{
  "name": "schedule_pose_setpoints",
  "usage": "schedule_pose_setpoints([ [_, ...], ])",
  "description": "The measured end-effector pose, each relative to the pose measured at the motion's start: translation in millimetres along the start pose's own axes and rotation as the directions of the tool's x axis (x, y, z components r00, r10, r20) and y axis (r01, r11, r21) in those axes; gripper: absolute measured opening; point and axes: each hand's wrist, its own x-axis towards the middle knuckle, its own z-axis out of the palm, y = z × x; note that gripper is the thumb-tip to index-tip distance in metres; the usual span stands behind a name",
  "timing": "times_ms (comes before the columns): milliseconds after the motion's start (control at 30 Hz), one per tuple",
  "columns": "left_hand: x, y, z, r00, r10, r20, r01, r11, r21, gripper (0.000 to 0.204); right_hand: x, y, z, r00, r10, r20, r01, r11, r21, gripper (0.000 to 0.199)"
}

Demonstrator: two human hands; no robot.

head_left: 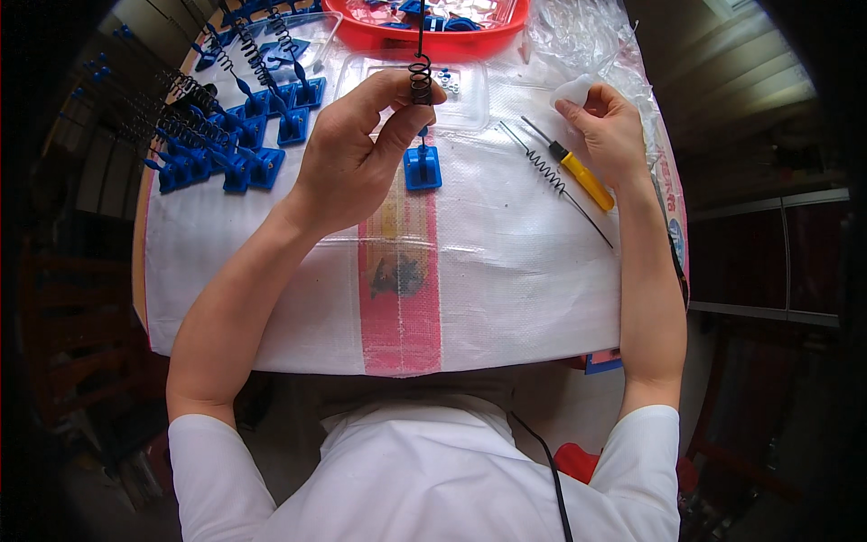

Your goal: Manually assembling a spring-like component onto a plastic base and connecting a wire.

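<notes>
My left hand [366,144] pinches a black coiled spring wire [421,77] between thumb and fingers. Its straight end runs up past the top edge of the picture. Below the fingers it meets a blue square-based plastic piece [422,170], which stands on the table. At the right, my right hand [607,126] is closed on a small white wad [574,91], perhaps tissue or cloth. Under that hand lies a screwdriver with a yellow and black handle [587,181]. Beside it rests a loose coiled wire [545,167] with straight ends.
Many blue bases with coiled wires [239,135] crowd the far left. A clear plastic tray [470,104] with small parts sits behind my left hand. Beyond it is a red basin [492,41] with blue pieces. Crumpled clear plastic [578,41] lies at the far right.
</notes>
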Motion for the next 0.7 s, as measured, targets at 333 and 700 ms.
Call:
schedule_pose_setpoints([
  [333, -0.8, 1.6, -0.6, 1.000, 0.009, 0.029, -0.010, 1.000, 0.010, 0.017, 0.3, 1.2, -0.6, 1.000, -0.005, -0.002, 0.005, 1.000, -0.025, 0.021],
  [700, -1.1, 2.6, -1.8, 0.998, 0.013, 0.054, -0.016, 0.998, 0.056, 0.018, -0.8, -0.8, 1.1, 1.000, -0.008, 0.013, 0.009, 1.000, -0.026, 0.020],
])
